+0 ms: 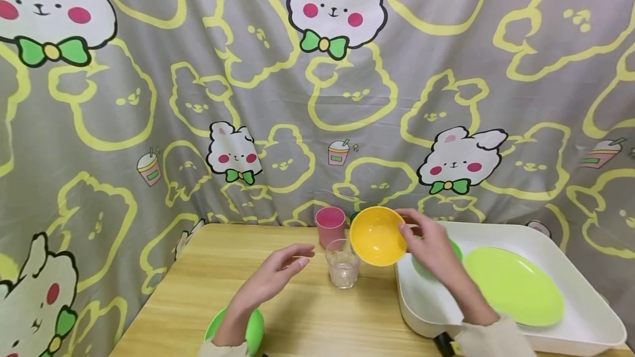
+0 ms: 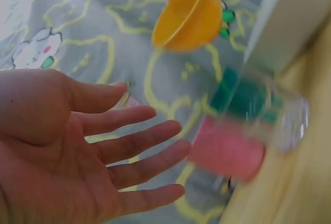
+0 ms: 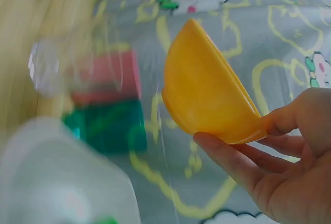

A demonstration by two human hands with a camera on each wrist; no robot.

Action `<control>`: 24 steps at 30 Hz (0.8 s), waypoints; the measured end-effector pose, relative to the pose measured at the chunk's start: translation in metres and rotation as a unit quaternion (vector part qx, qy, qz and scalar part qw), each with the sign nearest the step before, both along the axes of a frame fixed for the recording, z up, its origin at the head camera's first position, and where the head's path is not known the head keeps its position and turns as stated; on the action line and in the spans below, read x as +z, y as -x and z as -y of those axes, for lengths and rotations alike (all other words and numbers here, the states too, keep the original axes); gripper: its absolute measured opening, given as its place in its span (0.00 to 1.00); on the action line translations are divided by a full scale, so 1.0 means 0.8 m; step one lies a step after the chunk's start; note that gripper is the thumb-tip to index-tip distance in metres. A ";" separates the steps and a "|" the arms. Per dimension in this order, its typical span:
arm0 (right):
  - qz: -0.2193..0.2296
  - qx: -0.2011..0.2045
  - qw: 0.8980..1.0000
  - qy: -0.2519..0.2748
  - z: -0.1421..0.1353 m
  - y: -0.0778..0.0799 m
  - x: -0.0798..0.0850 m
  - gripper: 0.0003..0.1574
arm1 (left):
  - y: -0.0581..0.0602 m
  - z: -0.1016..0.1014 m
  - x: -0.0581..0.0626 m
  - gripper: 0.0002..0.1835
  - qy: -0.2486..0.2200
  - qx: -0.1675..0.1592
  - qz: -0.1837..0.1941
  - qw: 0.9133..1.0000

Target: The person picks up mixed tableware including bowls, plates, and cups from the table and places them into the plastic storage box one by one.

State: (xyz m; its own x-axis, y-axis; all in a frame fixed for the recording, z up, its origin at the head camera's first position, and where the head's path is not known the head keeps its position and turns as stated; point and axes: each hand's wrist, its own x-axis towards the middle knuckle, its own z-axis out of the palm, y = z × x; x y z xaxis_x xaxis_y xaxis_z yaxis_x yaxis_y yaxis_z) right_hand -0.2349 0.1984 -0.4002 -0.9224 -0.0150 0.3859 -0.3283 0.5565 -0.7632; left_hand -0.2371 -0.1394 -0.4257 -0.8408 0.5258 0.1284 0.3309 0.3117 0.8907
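My right hand (image 1: 430,244) pinches the rim of a yellow bowl (image 1: 378,236), which is held up and tilted with its inside facing the head camera. In the right wrist view the thumb and fingers grip the bowl (image 3: 207,84) at its edge. My left hand (image 1: 280,269) hovers over the table with fingers spread and nothing in them, as the left wrist view shows. Between the hands stands a clear glass (image 1: 343,269). Behind it is a pink cup (image 1: 330,227), and a green cup (image 3: 111,125) stands beside that, mostly hidden by the bowl in the head view.
A white tray (image 1: 585,313) on the right holds a lime green plate (image 1: 516,285) and a green bowl (image 1: 455,249), partly behind the right hand. Under the left forearm sits another green bowl (image 1: 255,332). A patterned curtain (image 1: 278,98) hangs behind the wooden table (image 1: 238,247).
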 end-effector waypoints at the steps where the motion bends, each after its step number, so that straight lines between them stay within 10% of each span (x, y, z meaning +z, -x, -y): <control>1: -0.008 -0.006 1.000 -0.023 -0.010 0.001 0.004 0.19 | -0.001 0.008 0.000 0.21 0.018 0.003 -0.006 1.000; 11: -0.006 -0.027 0.988 -0.150 -0.091 0.022 0.028 0.18 | -0.010 0.094 -0.008 0.18 0.153 -0.020 0.002 0.988; 24: 0.054 -0.027 0.976 -0.210 -0.156 0.042 -0.001 0.18 | -0.013 0.165 -0.029 0.17 0.163 -0.135 0.101 0.972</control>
